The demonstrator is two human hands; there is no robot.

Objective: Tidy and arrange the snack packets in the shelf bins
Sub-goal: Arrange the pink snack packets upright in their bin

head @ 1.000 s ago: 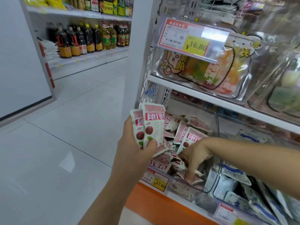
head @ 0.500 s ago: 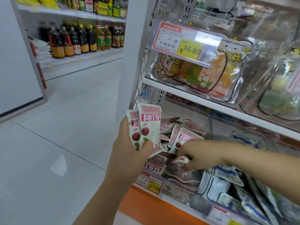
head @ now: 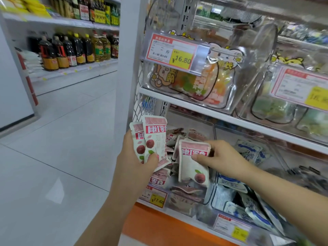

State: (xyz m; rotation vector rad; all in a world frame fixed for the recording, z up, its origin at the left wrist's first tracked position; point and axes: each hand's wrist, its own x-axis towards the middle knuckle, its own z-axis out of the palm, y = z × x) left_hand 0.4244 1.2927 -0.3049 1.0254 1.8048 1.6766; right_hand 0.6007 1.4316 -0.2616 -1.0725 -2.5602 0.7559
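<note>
Head view: the left hand (head: 136,162) clenches two plum snack packets (head: 154,139) upright above the front-left corner of the clear bin (head: 188,119), while the right hand (head: 221,157) pinches a third packet (head: 192,162) over the loose pile (head: 184,190) inside. Adding it one-handed could loosen the fanned pair, dropping packets past the bin's front edge onto the floor (head: 62,139).

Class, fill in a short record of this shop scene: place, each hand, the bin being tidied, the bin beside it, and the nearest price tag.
Place: shop aisle, snack shelf
Left hand: holds a bunch of pink packets upright
Right hand: pinches a single packet at the clear bin
Bin contents: jumbled heap of the same packets
Next bin: blue and white packets
Price tag: 17.60
</note>
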